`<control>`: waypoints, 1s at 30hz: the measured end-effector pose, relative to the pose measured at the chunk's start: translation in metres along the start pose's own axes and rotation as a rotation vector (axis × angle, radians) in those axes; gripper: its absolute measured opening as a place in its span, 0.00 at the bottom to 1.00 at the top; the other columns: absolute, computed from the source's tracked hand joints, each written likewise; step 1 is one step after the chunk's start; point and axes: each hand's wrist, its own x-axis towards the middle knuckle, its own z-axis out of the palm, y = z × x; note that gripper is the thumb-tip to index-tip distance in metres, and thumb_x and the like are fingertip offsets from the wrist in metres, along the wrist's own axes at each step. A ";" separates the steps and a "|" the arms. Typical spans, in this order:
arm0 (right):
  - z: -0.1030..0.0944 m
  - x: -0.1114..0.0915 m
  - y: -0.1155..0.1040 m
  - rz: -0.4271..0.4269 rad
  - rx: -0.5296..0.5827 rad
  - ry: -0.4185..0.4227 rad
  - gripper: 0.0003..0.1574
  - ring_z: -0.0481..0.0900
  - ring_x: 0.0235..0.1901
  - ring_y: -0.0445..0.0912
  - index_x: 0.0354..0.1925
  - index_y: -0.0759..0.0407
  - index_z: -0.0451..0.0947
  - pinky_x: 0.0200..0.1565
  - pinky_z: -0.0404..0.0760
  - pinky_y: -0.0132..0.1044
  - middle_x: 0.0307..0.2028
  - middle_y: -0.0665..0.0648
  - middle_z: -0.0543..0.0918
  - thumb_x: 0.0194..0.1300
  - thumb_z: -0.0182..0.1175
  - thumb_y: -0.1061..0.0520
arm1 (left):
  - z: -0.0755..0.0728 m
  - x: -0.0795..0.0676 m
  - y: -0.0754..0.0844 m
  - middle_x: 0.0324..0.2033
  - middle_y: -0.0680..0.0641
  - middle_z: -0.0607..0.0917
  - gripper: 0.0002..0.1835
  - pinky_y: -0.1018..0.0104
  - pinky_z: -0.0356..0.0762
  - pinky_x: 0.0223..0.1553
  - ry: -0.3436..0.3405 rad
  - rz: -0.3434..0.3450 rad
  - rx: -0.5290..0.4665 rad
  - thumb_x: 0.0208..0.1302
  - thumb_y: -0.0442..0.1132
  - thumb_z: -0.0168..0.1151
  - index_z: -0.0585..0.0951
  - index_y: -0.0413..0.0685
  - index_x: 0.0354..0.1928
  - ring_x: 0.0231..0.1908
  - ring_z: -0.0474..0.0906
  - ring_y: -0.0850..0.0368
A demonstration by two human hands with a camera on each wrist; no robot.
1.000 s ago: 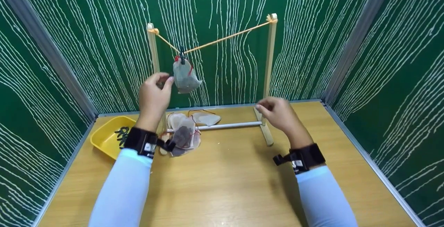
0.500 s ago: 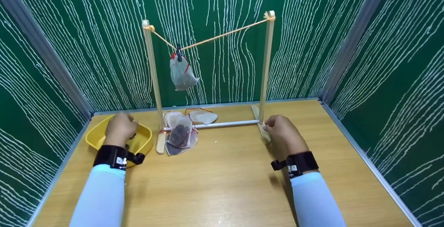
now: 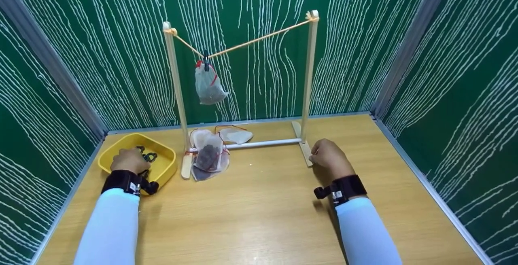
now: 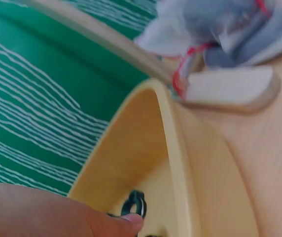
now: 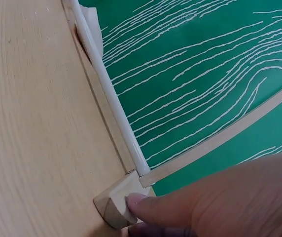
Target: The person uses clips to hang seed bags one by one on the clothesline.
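Observation:
My left hand (image 3: 130, 160) is down inside the yellow basin (image 3: 166, 164), among several small dark clips (image 3: 150, 157). In the left wrist view its thumb lies against a dark ring-shaped clip (image 4: 137, 199); the other fingers are hidden. With thumb and fingers, my right hand (image 3: 328, 159) pinches the front end of the wooden stand's right foot (image 3: 305, 151). A sheer drawstring pouch (image 3: 210, 89) with a red cord hangs from the orange line (image 3: 259, 39), held by a black clip (image 3: 206, 60). The line sags there, nearer the left post (image 3: 176, 79).
Several more sheer pouches with red cords, one with dark contents (image 3: 208, 157), lie against the stand's left foot (image 3: 186, 166) and white crossbar (image 3: 263, 144). Green walls with white streaks (image 3: 259, 95) enclose the wooden table (image 3: 243, 216) at the back and sides.
My left hand has gone from beside the hanging pouch down into the basin. The right hand has lowered from the right post's base to the foot's front end.

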 end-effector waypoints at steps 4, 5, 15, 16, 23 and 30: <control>0.001 0.001 0.000 0.004 -0.014 -0.002 0.08 0.83 0.43 0.54 0.48 0.64 0.84 0.46 0.84 0.45 0.43 0.62 0.87 0.77 0.70 0.61 | 0.003 -0.002 -0.002 0.59 0.24 0.84 0.29 0.37 0.81 0.67 -0.035 -0.007 0.009 0.73 0.43 0.73 0.82 0.24 0.63 0.54 0.80 0.32; 0.001 0.001 0.000 0.006 -0.016 -0.007 0.08 0.83 0.44 0.55 0.49 0.65 0.84 0.47 0.84 0.46 0.43 0.62 0.88 0.77 0.70 0.61 | 0.005 -0.001 -0.003 0.58 0.25 0.85 0.28 0.38 0.81 0.67 -0.039 -0.004 0.006 0.73 0.42 0.74 0.82 0.24 0.62 0.53 0.80 0.34; 0.001 0.006 0.001 -0.007 -0.114 -0.020 0.11 0.85 0.46 0.56 0.53 0.65 0.85 0.52 0.85 0.52 0.49 0.65 0.90 0.77 0.71 0.59 | 0.017 0.012 0.000 0.48 0.31 0.87 0.26 0.43 0.85 0.53 0.024 0.092 -0.029 0.56 0.34 0.81 0.83 0.26 0.53 0.45 0.83 0.37; 0.000 0.006 0.001 -0.008 -0.112 -0.023 0.11 0.85 0.46 0.56 0.53 0.65 0.86 0.52 0.85 0.52 0.49 0.65 0.90 0.78 0.71 0.59 | 0.017 0.012 0.001 0.46 0.32 0.87 0.25 0.44 0.85 0.52 0.020 0.093 -0.033 0.56 0.34 0.81 0.83 0.27 0.52 0.45 0.82 0.38; -0.001 0.007 0.003 -0.006 -0.088 -0.042 0.12 0.85 0.47 0.57 0.54 0.65 0.85 0.52 0.86 0.52 0.50 0.66 0.89 0.79 0.70 0.59 | 0.017 0.010 0.009 0.40 0.35 0.85 0.08 0.52 0.84 0.41 0.006 0.109 -0.090 0.64 0.26 0.67 0.82 0.32 0.44 0.39 0.83 0.41; 0.001 0.005 0.003 -0.002 -0.087 -0.049 0.10 0.83 0.46 0.56 0.53 0.64 0.84 0.52 0.84 0.50 0.49 0.65 0.88 0.80 0.69 0.59 | 0.011 0.008 0.013 0.29 0.45 0.84 0.08 0.63 0.80 0.29 0.035 0.067 -0.309 0.79 0.32 0.58 0.84 0.38 0.39 0.29 0.83 0.51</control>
